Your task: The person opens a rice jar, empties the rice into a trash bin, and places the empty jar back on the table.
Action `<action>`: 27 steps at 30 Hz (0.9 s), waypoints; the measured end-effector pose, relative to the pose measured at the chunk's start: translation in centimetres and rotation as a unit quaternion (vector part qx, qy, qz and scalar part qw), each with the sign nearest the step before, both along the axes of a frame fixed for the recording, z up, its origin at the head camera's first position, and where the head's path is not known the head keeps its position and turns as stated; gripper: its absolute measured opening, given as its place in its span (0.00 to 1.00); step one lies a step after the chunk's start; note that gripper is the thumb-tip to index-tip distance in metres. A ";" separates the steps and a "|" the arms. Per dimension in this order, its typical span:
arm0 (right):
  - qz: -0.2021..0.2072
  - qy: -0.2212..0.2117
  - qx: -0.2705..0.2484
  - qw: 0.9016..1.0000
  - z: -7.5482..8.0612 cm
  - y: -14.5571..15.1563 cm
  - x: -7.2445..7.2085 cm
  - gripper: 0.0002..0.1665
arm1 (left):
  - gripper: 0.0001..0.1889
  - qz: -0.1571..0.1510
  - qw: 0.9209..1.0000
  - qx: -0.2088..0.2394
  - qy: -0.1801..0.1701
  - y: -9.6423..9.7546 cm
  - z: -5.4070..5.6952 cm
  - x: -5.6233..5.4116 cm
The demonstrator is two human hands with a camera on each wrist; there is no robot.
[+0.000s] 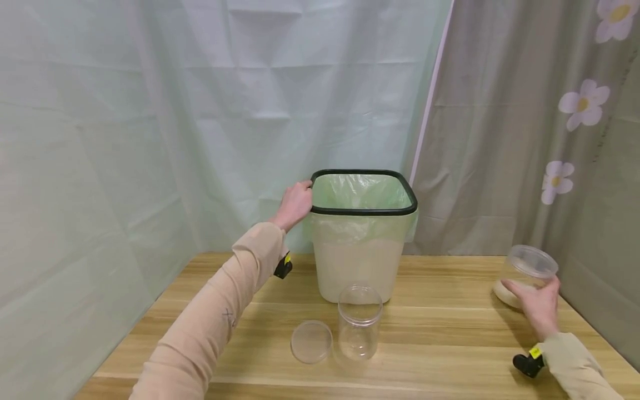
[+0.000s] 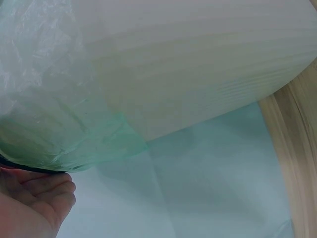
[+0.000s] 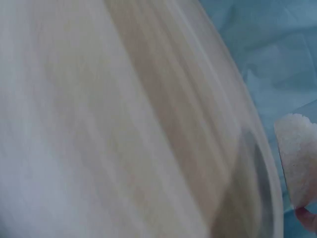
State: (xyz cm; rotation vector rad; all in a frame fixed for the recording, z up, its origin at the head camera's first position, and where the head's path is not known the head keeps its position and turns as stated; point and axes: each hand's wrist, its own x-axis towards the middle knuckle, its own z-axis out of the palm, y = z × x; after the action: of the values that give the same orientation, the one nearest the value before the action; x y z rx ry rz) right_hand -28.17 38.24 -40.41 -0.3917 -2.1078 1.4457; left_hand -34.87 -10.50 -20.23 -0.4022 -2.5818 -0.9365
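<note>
A pale waste bin (image 1: 357,261) with a black rim and a thin clear-green liner stands at the back middle of the table. My left hand (image 1: 295,204) grips the left side of its rim; the left wrist view shows the curled fingers (image 2: 59,191) against the liner (image 2: 94,141). At the far right, my right hand (image 1: 541,305) holds a clear lidded jar (image 1: 532,262) with white grainy contents in its lower part. The jar tilts slightly; whether it touches the table cannot be told. In the right wrist view only the white contents (image 3: 297,153) and a fingertip (image 3: 306,218) show.
A clear open jar (image 1: 360,328) stands in front of the bin. Left of it lies a round clear lid (image 1: 311,342). Curtains (image 1: 280,100) hang behind and beside the wooden table (image 1: 440,344).
</note>
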 end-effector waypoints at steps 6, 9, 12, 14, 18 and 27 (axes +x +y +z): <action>0.033 0.041 0.007 0.999 1.0 -1.3 -0.5 0.60 | 0.21 0.001 1.000 0.003 0.000 0.0 0.1 0.1; 0.038 0.059 0.024 0.997 0.5 -1.2 -1.6 0.57 | 0.21 0.002 1.000 0.005 -0.001 0.0 0.0 0.1; 0.045 0.075 0.043 0.995 -0.9 -0.3 -3.4 0.55 | 0.21 0.002 1.000 0.010 -0.003 0.0 0.0 0.1; 0.043 0.081 0.057 0.994 -2.0 0.5 -4.7 0.54 | 0.22 0.000 1.000 0.013 -0.005 0.0 0.0 0.2; 0.042 0.099 0.068 0.992 -3.2 1.3 -6.5 0.55 | 0.22 -0.002 1.000 0.016 -0.007 0.0 0.0 0.2; 0.063 0.114 0.068 0.989 -2.2 -0.5 -6.3 0.51 | 0.22 0.002 1.000 0.019 -0.005 0.0 -0.1 0.1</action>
State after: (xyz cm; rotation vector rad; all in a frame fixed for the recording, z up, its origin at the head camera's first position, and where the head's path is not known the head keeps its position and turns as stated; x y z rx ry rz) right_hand -34.42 37.70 -42.59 -0.0389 -2.0598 1.3352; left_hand -34.77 -10.49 -20.33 -0.3817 -2.5689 -0.9862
